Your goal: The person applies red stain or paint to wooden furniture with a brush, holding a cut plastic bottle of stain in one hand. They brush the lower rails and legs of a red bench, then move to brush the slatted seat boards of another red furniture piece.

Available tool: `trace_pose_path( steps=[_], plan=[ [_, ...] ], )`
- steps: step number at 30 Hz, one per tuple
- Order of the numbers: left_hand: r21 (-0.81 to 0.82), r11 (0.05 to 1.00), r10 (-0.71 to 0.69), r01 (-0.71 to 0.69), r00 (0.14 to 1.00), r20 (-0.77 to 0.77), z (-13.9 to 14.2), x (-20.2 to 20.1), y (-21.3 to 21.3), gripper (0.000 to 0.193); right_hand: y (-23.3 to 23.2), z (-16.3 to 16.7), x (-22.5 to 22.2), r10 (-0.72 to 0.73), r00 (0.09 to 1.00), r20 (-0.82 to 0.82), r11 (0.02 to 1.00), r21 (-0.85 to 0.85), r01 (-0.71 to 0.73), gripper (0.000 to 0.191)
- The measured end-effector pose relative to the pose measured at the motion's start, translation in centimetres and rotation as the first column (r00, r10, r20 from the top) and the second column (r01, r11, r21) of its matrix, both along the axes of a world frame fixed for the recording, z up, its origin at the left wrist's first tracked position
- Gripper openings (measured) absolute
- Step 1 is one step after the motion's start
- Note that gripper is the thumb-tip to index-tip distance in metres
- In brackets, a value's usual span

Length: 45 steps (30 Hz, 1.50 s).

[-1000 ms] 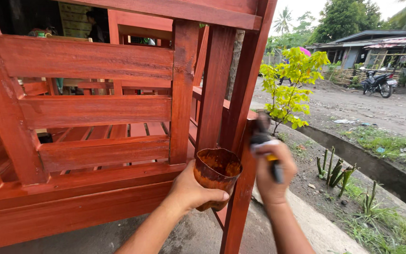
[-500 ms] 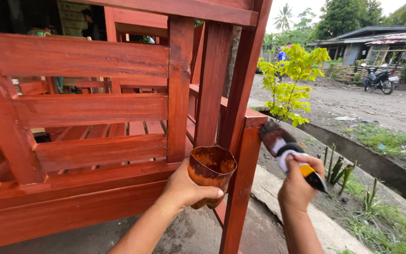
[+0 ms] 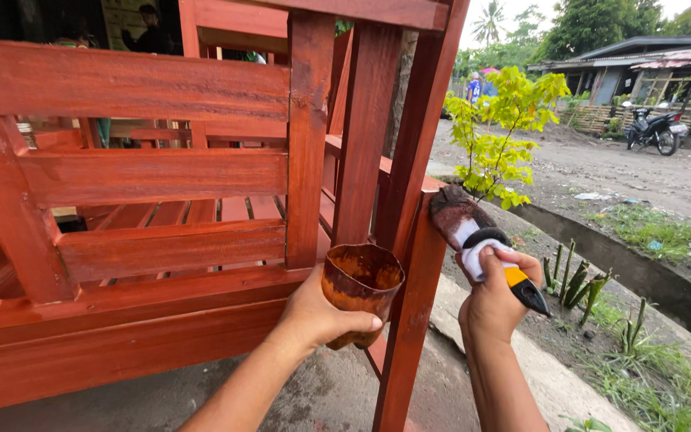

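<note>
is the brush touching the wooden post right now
Touching. The head view shows the bristle tip of the brush, held by the right hand, pressed against the edge of the red post, with no gap visible.

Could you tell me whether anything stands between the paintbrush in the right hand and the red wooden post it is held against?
Nothing visible does. The right hand holds the paintbrush with its bristles laid against the red wooden post. The stained cup in the left hand sits lower and on the other side of the post, clear of the bristles.
</note>
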<state>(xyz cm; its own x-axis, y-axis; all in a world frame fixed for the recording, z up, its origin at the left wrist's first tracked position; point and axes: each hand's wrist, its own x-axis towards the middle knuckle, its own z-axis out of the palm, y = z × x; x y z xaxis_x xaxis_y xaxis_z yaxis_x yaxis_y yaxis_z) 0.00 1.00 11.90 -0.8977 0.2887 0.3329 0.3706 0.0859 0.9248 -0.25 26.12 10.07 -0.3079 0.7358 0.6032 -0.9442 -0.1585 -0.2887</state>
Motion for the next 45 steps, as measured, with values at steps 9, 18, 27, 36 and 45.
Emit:
trace_pose_path(
  steps=[9, 18, 27, 36, 45],
  plan=[
    [0.000, 1.000, 0.005, -0.005, 1.000, 0.029, 0.6, 0.0, -1.8, 0.094, 0.5, 1.7, 1.4, 0.014, 0.998, 0.060, 0.980, -0.197, -0.002, 0.028],
    [-0.006, 1.000, 0.023, -0.023, 1.000, -0.008, 0.9, 0.2, -2.0, 0.091, 0.0, 1.4, 0.8, -0.131, 0.990, 0.049, 0.991, -0.007, 0.132, 0.027],
    [0.045, 0.999, -0.017, 0.018, 0.999, -0.038, -0.1, 0.2, -2.9, 0.089, -1.9, -4.2, -0.8, 0.077, 0.987, 0.140, 0.976, -0.211, -0.046, 0.030],
    [0.018, 1.000, -0.016, 0.016, 0.999, -0.028, -1.5, 1.2, -1.9, 0.092, -2.6, -22.2, -0.1, 0.070, 0.862, 0.502, 0.939, -0.324, 0.113, 0.030],
    [0.018, 1.000, -0.011, 0.012, 0.998, -0.062, -1.3, 2.4, -1.6, 0.091, -4.4, -24.1, 2.8, 0.167, 0.720, 0.674, 0.908, -0.390, 0.154, 0.029]
  ],
)
